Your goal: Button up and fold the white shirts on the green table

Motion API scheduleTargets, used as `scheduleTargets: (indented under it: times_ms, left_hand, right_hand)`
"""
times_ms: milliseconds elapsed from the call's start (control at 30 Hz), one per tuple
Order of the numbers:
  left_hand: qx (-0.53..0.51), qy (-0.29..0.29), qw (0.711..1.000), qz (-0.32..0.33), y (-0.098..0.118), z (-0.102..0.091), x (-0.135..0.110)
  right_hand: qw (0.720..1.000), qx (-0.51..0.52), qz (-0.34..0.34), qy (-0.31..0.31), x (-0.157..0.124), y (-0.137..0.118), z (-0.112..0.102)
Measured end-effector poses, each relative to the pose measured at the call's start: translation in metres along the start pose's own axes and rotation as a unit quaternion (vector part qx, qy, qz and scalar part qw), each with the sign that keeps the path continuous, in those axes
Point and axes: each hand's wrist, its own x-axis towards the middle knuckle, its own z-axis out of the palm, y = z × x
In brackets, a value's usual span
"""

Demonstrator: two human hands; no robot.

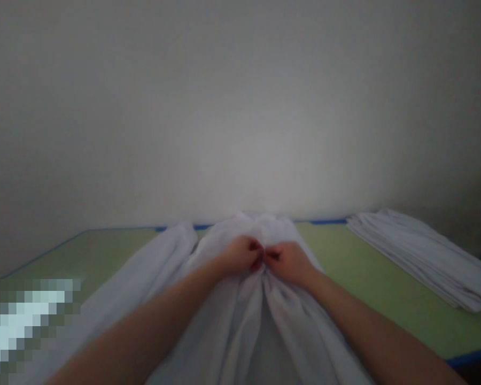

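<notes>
A white garment lies spread lengthwise on a green table, with a sleeve trailing toward the near left. My left hand and my right hand meet knuckle to knuckle near its far end. Both are closed in a pinch on the cloth at the middle, where the fabric bunches into folds. The picture is dim and soft.
A stack of folded white cloths lies on the table at the right. A plain pale wall rises right behind the table's blue far edge. A blurred-out patch covers the near left corner.
</notes>
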Motion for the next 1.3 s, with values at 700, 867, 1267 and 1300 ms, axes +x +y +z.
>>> scheduleTargets:
  times_ms: [700, 867, 1267, 1300]
  left_hand:
    - [-0.011, -0.014, 0.999, 0.031, 0.000, 0.002, -0.003]
    - [-0.071, -0.024, 0.997, 0.022, -0.004, 0.007, 0.000]
    - [-0.034, 0.067, 0.997, -0.004, 0.012, 0.009, -0.001]
    - [-0.035, 0.067, 0.997, -0.004, 0.011, 0.009, -0.001]
  right_hand:
    - [1.000, -0.016, 0.023, 0.002, 0.001, 0.007, 0.006]
    - [0.998, -0.045, 0.029, 0.019, 0.001, 0.004, 0.007]
    - [0.997, -0.050, 0.034, 0.051, 0.001, 0.000, 0.007]
    - [0.997, -0.050, 0.032, 0.051, 0.001, -0.001, 0.006]
